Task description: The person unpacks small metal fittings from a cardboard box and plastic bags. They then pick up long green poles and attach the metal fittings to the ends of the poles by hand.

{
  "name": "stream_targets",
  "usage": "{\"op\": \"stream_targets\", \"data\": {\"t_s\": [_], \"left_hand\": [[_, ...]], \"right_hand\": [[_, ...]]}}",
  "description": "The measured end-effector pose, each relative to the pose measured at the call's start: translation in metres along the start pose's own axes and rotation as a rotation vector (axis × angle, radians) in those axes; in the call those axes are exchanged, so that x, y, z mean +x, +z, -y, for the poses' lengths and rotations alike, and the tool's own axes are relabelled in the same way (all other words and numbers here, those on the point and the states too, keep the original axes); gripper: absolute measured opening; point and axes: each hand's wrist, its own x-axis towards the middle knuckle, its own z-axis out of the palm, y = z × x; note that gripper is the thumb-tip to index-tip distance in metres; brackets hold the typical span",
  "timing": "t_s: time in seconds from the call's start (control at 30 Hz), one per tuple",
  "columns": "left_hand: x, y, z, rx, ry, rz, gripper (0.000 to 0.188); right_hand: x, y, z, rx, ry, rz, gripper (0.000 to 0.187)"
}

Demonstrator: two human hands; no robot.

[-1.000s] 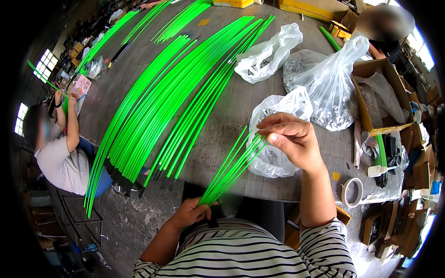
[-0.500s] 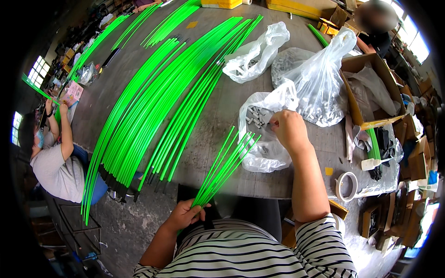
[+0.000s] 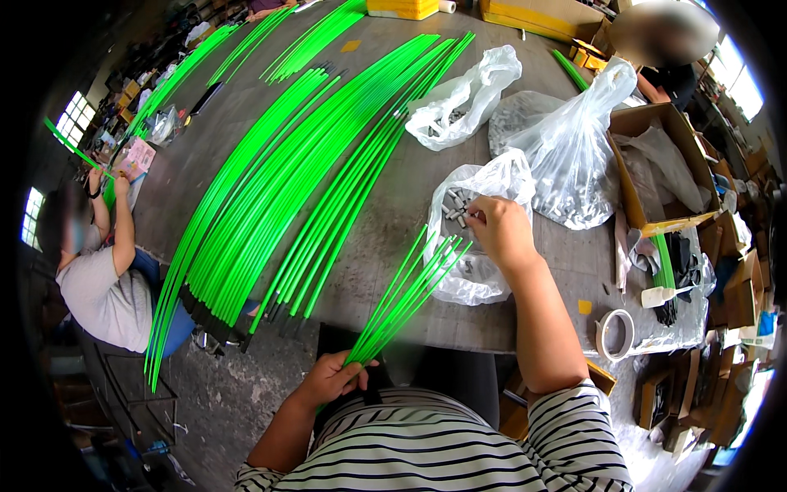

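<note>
My left hand [image 3: 338,377] is closed round the lower ends of a small bunch of thin green rods [image 3: 402,295], which fan out up and to the right over the table's front edge. My right hand [image 3: 502,232] reaches to an open clear plastic bag [image 3: 512,174], its thumb and fingertips drawn together at small grey tubes [image 3: 456,202] inside. Whether a tube is pinched there is hidden. Left of the bag, a wide spread of longer green rods [image 3: 279,197] lies on the table [image 3: 361,254], dark tips toward me.
More clear bags [image 3: 467,98] and a knotted bag of grey pieces [image 3: 574,180] lie behind. A cardboard box [image 3: 664,164], tape roll [image 3: 614,334] and white bottle [image 3: 658,296] are at right. One person [image 3: 106,279] handles rods at left; another [image 3: 668,82] is far right.
My right hand has moved slightly left and down, its fingertips now down among the grey tubes. My left hand keeps its hold on the rods. The whole view has shifted a little.
</note>
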Motion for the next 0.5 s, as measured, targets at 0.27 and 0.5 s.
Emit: {"op": "stream_targets", "data": {"t_s": [0.27,0.5], "left_hand": [[0.002,-0.002,0.002,0.007,-0.005,0.013,0.025],[0.004,0.0,0.003,0.014,-0.036,0.013,0.025]], "right_hand": [[-0.007,-0.038,0.031,0.883,0.106,-0.025,0.011],[-0.017,-0.062,0.044,1.096,-0.017,0.042,0.01]]}}
